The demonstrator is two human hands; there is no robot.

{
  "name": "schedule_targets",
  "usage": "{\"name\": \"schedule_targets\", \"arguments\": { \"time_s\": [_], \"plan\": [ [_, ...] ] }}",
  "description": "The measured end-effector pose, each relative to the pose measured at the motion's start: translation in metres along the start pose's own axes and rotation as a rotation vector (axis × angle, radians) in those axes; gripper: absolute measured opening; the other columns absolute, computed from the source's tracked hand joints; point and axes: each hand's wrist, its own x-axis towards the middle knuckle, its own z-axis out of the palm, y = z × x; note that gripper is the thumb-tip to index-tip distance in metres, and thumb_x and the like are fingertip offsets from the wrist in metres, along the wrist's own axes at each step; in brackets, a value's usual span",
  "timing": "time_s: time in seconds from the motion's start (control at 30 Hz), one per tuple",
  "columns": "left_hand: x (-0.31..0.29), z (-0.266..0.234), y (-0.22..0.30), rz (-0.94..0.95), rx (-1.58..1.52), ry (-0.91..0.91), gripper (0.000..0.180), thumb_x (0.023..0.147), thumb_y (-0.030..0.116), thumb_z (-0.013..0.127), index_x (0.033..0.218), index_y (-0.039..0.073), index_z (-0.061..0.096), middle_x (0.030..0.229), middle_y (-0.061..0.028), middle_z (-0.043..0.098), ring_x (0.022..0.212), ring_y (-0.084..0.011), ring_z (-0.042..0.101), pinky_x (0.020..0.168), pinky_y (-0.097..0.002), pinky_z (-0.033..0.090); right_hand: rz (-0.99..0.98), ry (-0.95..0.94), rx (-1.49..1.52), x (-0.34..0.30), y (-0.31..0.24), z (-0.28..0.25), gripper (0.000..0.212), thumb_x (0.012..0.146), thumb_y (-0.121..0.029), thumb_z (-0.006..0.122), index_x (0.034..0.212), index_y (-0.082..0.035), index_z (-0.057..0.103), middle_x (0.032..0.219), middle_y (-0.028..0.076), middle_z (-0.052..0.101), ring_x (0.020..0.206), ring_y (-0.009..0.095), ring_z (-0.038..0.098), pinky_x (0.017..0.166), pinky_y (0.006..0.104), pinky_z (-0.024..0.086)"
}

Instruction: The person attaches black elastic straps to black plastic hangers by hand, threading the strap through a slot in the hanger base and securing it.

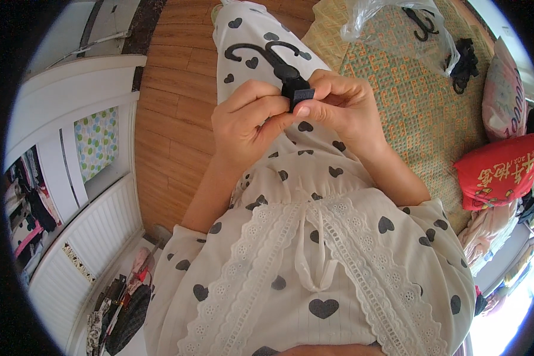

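A black plastic double hook point(287, 72) with a short strap is held between my two hands, above my lap. Its two curved arms point away from me. My left hand point(247, 118) has its fingers closed around the left side of the hook's base. My right hand point(348, 110) pinches the dark grey strap end point(303, 94) between thumb and fingers. The fingers partly hide the lower part of the hook. Beneath lies a white garment point(323, 308) with dark hearts, lace trim and a tied ribbon, covering my legs.
On the patterned mat point(418, 127) to the right lie a clear plastic bag point(377, 21), black hooks point(421, 26) and a crumpled black item point(464, 62). A red cushion point(501, 172) is at the far right. White cabinets point(77, 77) and wood flooring point(172, 118) are left.
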Motion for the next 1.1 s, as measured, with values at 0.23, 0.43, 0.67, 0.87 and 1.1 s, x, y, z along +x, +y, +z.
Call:
{"name": "schedule_targets", "arguments": {
  "time_s": [0.23, 0.43, 0.67, 0.87, 1.1],
  "plan": [
    [0.002, 0.006, -0.002, 0.142, 0.096, -0.048, 0.016, 0.066, 0.005, 0.076, 0.075, 0.005, 0.063, 0.074, -0.0043, 0.056, 0.06, -0.0194, 0.055, 0.053, -0.0295, 0.044, 0.195, 0.135, 0.244, -0.004, 0.009, 0.007, 0.026, 0.079, -0.012, 0.072, 0.059, -0.008, 0.054, 0.058, -0.005, 0.049, 0.056, 0.002, 0.041, 0.051, 0.0183, 0.03],
    [0.004, 0.014, -0.006, 0.266, 0.07, -0.17, 0.008, 0.07, 0.001, 0.065, 0.075, 0.003, 0.059, 0.074, -0.0036, 0.056, 0.058, -0.0214, 0.054, 0.049, -0.0306, 0.042, 0.285, 0.257, 0.328, -0.004, 0.003, 0.014, 0.038, 0.081, -0.02, 0.069, 0.053, -0.011, 0.046, 0.056, -0.003, 0.05, 0.053, 0.004, 0.042, 0.048, 0.0203, 0.031],
    [0.026, 0.039, -0.004, 0.291, -0.05, -0.106, 0.011, 0.075, 0.009, 0.069, 0.075, 0.003, 0.06, 0.073, -0.0049, 0.054, 0.056, -0.021, 0.052, 0.047, -0.0309, 0.042, -0.056, 0.438, 0.117, -0.003, 0.013, 0.003, 0.045, 0.083, -0.02, 0.069, 0.051, -0.008, 0.039, 0.049, -0.006, 0.042, 0.049, 0.001, 0.033, 0.041, 0.021, 0.023],
    [0.035, 0.077, -0.004, 0.142, -0.152, -0.004, 0.009, 0.081, 0.006, 0.061, 0.075, 0.001, 0.059, 0.074, -0.0081, 0.053, 0.058, -0.0205, 0.051, 0.05, -0.0286, 0.042, -0.133, 0.56, 0.075, 0.003, -0.005, -0.011, 0.046, 0.084, -0.018, 0.068, 0.051, -0.009, 0.037, 0.051, -0.007, 0.037, 0.053, 0.002, 0.029, 0.043, 0.0222, 0.022],
    [0.065, 0.094, -0.006, 0.262, -0.16, -0.148, 0.019, 0.081, 0.015, 0.063, 0.095, 0.003, 0.063, 0.095, -0.0107, 0.057, 0.078, -0.0263, 0.057, 0.066, -0.0356, 0.047, -0.417, 0.828, -0.403, 0.0, -0.03, -0.056, 0.026, 0.084, -0.009, 0.062, 0.061, -0.002, 0.052, 0.057, -0.003, 0.044, 0.057, 0.005, 0.038, 0.048, 0.0234, 0.031]
  ]
}}
